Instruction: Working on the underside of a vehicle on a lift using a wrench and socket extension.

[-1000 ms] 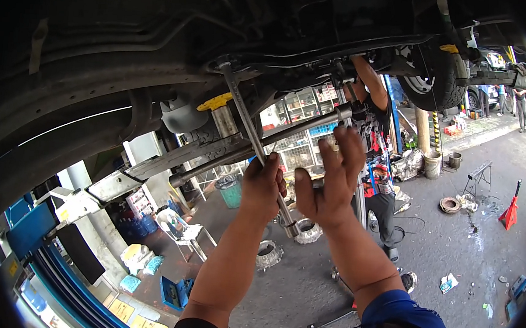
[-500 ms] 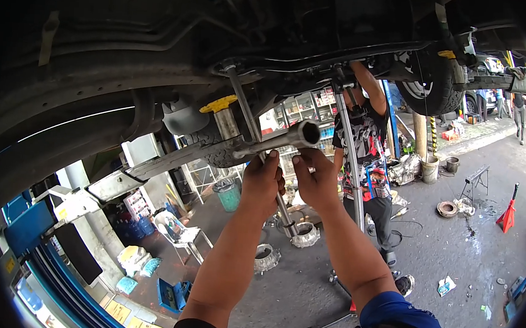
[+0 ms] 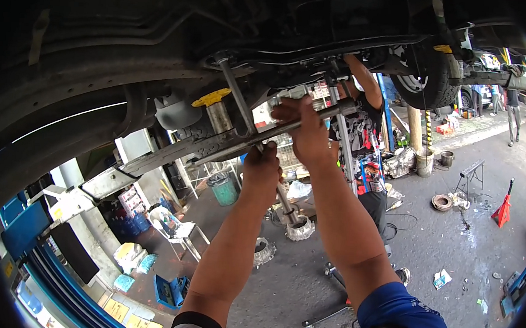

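Note:
A four-way lug wrench reaches up to the underside of a raised vehicle, its upper end against the dark metal there. My left hand is closed around the lower shaft, just below the crossing. At the crossbar, my right hand lies against the arm that points right, its fingers stretched out to the left and not wrapped round it. That arm's socket end shows beyond the hand. The lower socket end hangs below my left hand.
A co-worker stands ahead, arm raised under the vehicle, behind an upright metal pole. A yellow-topped lift pad supports the vehicle at left. Metal housings, a white chair and a red jack stand are on the floor.
The crossbar has turned, so its socket end now points farther right and up. My right hand has moved up onto the bar. My left hand keeps its hold on the shaft.

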`<state>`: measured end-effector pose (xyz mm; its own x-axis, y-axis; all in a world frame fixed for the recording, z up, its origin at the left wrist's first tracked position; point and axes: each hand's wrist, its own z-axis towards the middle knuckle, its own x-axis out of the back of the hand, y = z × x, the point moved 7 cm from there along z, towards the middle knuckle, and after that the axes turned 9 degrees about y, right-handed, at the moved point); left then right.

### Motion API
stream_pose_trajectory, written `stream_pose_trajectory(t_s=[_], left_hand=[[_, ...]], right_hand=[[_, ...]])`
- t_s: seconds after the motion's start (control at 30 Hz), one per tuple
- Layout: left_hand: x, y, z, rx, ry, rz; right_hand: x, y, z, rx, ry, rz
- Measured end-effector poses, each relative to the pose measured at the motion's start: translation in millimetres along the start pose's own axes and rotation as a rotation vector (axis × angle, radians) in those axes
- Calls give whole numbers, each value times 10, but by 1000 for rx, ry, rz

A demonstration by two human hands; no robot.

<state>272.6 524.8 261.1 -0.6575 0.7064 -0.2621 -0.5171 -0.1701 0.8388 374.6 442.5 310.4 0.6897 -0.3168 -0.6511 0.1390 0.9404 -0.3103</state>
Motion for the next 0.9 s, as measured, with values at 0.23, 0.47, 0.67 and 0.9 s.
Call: stream_pose_trajectory(t_s=[0.23, 0.47, 0.67, 0.9], left_hand=[[28, -243, -165, 98, -227, -49], [94, -803, -613, -17, -917, 712], [329, 133, -14, -351, -538, 493], [-50, 905, 1595, -97, -600, -511]], right_hand=[[-144, 292, -495, -108, -489, -538], [981, 364, -1200, -255, -350, -418], [2563, 256, -2239, -259, -413, -1123], [4222, -192, -3697, -901, -393, -1881]])
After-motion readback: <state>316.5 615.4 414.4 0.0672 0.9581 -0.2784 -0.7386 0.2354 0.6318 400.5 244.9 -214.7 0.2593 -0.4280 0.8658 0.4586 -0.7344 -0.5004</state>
